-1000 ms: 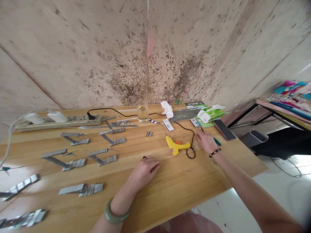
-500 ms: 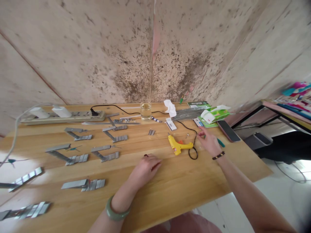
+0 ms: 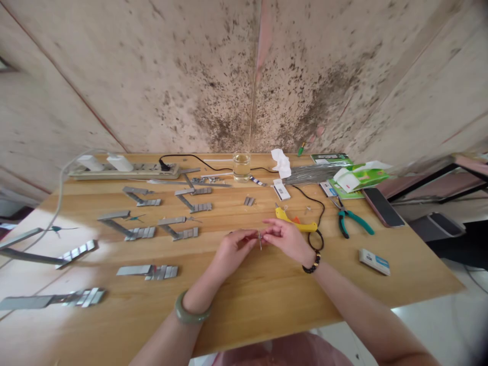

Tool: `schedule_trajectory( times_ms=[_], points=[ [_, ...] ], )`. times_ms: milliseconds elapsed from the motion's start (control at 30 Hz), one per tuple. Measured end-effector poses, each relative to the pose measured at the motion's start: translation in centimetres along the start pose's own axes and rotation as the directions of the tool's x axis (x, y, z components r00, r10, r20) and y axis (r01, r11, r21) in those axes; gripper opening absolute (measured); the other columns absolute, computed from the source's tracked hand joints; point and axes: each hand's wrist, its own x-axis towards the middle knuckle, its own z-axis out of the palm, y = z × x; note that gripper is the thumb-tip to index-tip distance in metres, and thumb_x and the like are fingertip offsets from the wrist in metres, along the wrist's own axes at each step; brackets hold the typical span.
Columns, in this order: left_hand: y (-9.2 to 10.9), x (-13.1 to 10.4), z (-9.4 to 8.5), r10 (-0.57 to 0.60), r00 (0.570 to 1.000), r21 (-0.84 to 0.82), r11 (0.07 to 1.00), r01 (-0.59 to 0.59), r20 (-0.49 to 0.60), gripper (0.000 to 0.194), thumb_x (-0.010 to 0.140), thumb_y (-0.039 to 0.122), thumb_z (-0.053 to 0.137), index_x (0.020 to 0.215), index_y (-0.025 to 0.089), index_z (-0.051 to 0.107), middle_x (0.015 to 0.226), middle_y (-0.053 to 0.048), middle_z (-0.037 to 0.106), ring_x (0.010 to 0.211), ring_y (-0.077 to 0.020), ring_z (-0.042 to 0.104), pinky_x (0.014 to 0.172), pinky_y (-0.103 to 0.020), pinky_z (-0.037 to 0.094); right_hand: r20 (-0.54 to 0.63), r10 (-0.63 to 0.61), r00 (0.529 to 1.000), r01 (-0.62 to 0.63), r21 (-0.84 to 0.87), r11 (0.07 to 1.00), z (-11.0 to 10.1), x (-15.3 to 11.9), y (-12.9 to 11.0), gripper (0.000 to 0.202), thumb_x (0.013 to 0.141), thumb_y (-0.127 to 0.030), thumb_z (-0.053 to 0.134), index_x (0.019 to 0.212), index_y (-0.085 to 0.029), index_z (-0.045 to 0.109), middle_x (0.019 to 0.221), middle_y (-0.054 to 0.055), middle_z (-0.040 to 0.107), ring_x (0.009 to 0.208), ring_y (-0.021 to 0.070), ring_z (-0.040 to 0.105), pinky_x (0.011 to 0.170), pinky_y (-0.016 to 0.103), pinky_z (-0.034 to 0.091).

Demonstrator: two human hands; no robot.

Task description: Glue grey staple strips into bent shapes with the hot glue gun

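Over the middle of the table, my left hand (image 3: 237,250) and my right hand (image 3: 288,240) meet fingertip to fingertip. Between them is a small thin grey piece (image 3: 261,241), pinched from both sides; its exact kind is too small to make out. Just behind my right hand lies a yellow hot glue gun (image 3: 305,224), partly covered by that hand, with its black cord looping to the right. Teal-handled pliers (image 3: 353,219) rest farther right, jaws pointing away. Short grey strips (image 3: 249,201) lie beyond my hands.
Several folded grey strip pieces (image 3: 143,233) cover the left side. A power strip (image 3: 141,173), a glass of yellowish liquid (image 3: 241,168), and a bundle of grey wires (image 3: 310,174) line the wall. A phone (image 3: 383,207) and a small box (image 3: 374,262) lie at right.
My right hand has moved left from beside the pliers to meet my left hand, and both now pinch the thin piece. The pliers and the small box at right have come into view.
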Motion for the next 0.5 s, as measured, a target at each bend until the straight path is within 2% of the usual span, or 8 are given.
schedule_trajectory(
  times_ms=[133, 233, 333, 433, 500],
  points=[
    [0.0, 0.2, -0.1, -0.008, 0.999, 0.082, 0.997, 0.005, 0.039, 0.017, 0.083, 0.025, 0.055, 0.091, 0.02, 0.069, 0.087, -0.004, 0.071, 0.079, -0.016, 0.065, 0.075, -0.028, 0.05, 0.002, -0.012, 1.0, 0.012, 0.063, 0.998, 0.4, -0.2, 0.7, 0.039, 0.071, -0.029, 0.066, 0.107, -0.021, 0.053, 0.083, 0.0, 0.068, 0.077, 0.0164, 0.068, 0.078, 0.034, 0.053],
    [0.1, 0.3, -0.2, -0.048, 0.998, 0.065, 0.997, 0.046, 0.03, 0.016, 0.083, 0.027, 0.055, 0.087, 0.018, 0.069, 0.083, -0.004, 0.071, 0.075, -0.0159, 0.064, 0.071, -0.026, 0.05, 0.0, -0.022, 1.0, 0.022, 0.091, 0.996, 0.4, -0.4, 0.6, 0.037, 0.073, -0.031, 0.065, 0.107, -0.021, 0.053, 0.085, 0.001, 0.068, 0.078, 0.0161, 0.068, 0.078, 0.033, 0.053],
    [0.0, 0.4, -0.2, -0.089, 0.996, 0.007, 0.996, 0.089, 0.006, 0.017, 0.082, 0.03, 0.057, 0.083, 0.017, 0.068, 0.079, -0.003, 0.07, 0.072, -0.0152, 0.063, 0.068, -0.025, 0.05, -0.007, 0.001, 1.0, -0.001, 0.08, 0.997, 0.3, -0.6, 0.4, 0.035, 0.076, -0.037, 0.062, 0.105, -0.019, 0.055, 0.083, 0.003, 0.067, 0.068, 0.014, 0.066, 0.062, 0.027, 0.053],
    [0.1, 0.4, -0.3, -0.127, 0.992, -0.058, 0.99, 0.126, 0.0, 0.019, 0.081, 0.032, 0.058, 0.081, 0.016, 0.067, 0.077, -0.002, 0.07, 0.071, -0.0144, 0.062, 0.067, -0.025, 0.05, 0.012, 0.043, 0.999, -0.044, 0.035, 0.998, 0.2, -0.9, 0.2, 0.034, 0.08, -0.044, 0.055, 0.1, -0.016, 0.059, 0.08, 0.003, 0.065, 0.051, 0.0087, 0.059, 0.042, 0.019, 0.044],
    [0.2, 0.5, -0.3, -0.144, 0.989, -0.084, 0.986, 0.145, 0.022, 0.019, 0.08, 0.033, 0.058, 0.081, 0.015, 0.067, 0.077, -0.003, 0.069, 0.071, -0.0142, 0.062, 0.067, -0.024, 0.05, 0.042, 0.059, 0.997, -0.058, -0.017, 0.998, 0.3, -1.0, 0.0, 0.034, 0.081, -0.046, 0.052, 0.095, -0.016, 0.06, 0.072, 0.001, 0.063, 0.043, 0.0061, 0.053, 0.036, 0.017, 0.038]
  ],
)
